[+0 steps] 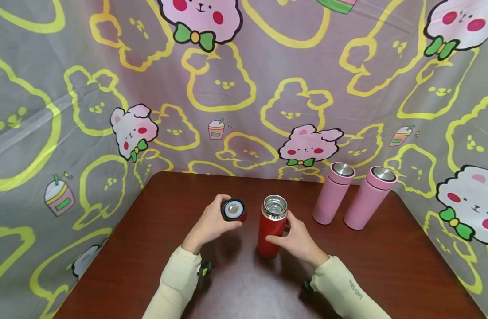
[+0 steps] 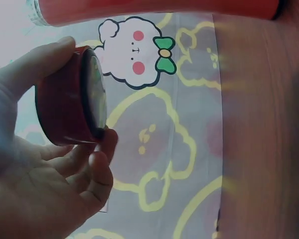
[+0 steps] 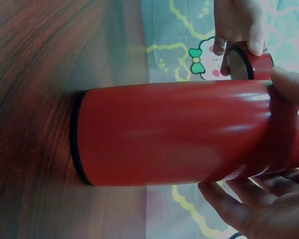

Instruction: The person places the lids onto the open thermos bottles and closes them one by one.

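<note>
My left hand (image 1: 212, 223) holds a red lid (image 2: 60, 102) between thumb and fingers, to the left of the flask. In the head view the lid's pale inner side with its black rim faces up toward me. A red thermos flask (image 1: 269, 232) stands upright without its lid, its steel mouth and neck showing. Around the flask's upper body, my right hand (image 1: 301, 239) grips from the right, thumb in front and fingers behind. The right wrist view shows the flask's black base (image 3: 78, 137) close at the brown tabletop.
Two pink thermos flasks with steel-topped lids, a left one (image 1: 332, 195) and a right one (image 1: 367, 199), stand at the back right of the brown table (image 1: 156, 257). A patterned curtain (image 1: 236, 97) hangs behind and at both sides.
</note>
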The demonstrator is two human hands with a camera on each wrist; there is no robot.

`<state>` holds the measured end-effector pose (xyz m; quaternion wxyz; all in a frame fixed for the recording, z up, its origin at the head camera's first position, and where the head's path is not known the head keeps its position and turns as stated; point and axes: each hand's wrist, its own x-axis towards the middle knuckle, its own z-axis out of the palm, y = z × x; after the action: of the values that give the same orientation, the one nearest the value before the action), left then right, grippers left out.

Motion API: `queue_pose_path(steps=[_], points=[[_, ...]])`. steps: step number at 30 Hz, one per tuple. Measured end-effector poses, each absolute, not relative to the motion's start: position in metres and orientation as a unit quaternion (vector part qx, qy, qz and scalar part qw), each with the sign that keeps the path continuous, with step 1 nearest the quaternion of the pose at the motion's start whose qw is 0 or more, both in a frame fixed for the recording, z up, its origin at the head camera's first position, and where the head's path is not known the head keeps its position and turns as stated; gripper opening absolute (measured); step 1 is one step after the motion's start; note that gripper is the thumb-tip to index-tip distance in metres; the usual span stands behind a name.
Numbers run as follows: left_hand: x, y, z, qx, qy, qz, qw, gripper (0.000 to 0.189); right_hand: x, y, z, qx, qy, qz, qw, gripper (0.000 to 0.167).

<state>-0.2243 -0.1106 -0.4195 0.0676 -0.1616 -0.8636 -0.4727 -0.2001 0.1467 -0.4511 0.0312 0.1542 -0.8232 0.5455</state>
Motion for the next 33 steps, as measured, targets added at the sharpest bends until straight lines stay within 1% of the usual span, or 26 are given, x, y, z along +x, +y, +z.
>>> queue_pose_path(steps=[7, 12, 16, 19, 22, 29, 33], points=[[-0.227, -0.112, -0.422, -0.156, -0.81, -0.565, 0.039, 0.071, -0.201, 0.147, -0.451, 0.156, -0.832, 0.531, 0.022, 0.072], [-0.229, -0.11, -0.421, -0.147, -0.758, -0.634, 0.051, 0.073, -0.203, 0.153, -0.452, 0.179, -0.825, 0.536, 0.015, 0.072], [-0.23, -0.107, -0.42, -0.143, -0.726, -0.67, 0.06, 0.066, -0.204, 0.16, -0.451, 0.199, -0.793, 0.576, 0.018, 0.063], [-0.23, -0.106, -0.42, -0.156, -0.711, -0.683, 0.06, 0.063, -0.203, 0.164, -0.45, 0.223, -0.765, 0.604, 0.024, 0.055], [-0.23, -0.106, -0.42, -0.175, -0.693, -0.698, 0.047, 0.063, -0.202, 0.166, -0.449, 0.241, -0.755, 0.609, 0.026, 0.051], [-0.228, -0.104, -0.42, -0.228, -0.684, -0.692, 0.036, 0.064, -0.204, 0.169, -0.45, 0.248, -0.76, 0.601, 0.019, 0.051], [-0.229, -0.103, -0.42, -0.232, -0.677, -0.698, 0.029, 0.069, -0.207, 0.173, -0.452, 0.252, -0.76, 0.599, 0.011, 0.052]])
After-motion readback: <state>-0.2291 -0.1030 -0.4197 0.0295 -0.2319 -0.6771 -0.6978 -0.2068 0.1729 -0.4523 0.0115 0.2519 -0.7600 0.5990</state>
